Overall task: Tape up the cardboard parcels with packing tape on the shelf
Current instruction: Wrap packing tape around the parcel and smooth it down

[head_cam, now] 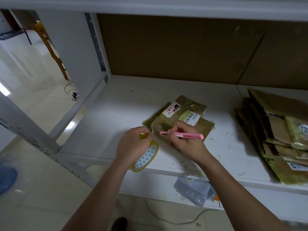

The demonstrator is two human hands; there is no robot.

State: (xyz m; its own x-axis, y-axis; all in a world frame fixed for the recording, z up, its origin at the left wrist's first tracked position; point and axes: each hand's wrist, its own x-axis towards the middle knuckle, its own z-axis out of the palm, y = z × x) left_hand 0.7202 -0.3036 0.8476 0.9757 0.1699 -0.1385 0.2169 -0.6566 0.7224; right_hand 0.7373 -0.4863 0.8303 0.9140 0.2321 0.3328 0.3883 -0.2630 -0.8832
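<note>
A small cardboard parcel (180, 114) wrapped in yellowish tape, with white labels on top, lies on the white shelf (116, 114). My left hand (133, 144) grips a roll of yellowish packing tape (146, 157) just left of the parcel's near corner; a short strip runs from the roll to that corner. My right hand (186, 140) holds a pink utility knife (183, 135) level in front of the parcel, its tip pointing left toward the strip.
A stack of flattened taped cardboard (280, 135) lies at the shelf's right. Brown cardboard (175, 47) lines the shelf's back. A grey plastic mailer (193, 190) sits below the shelf edge. A wooden chair leg (51, 52) and a cable show on the floor at left.
</note>
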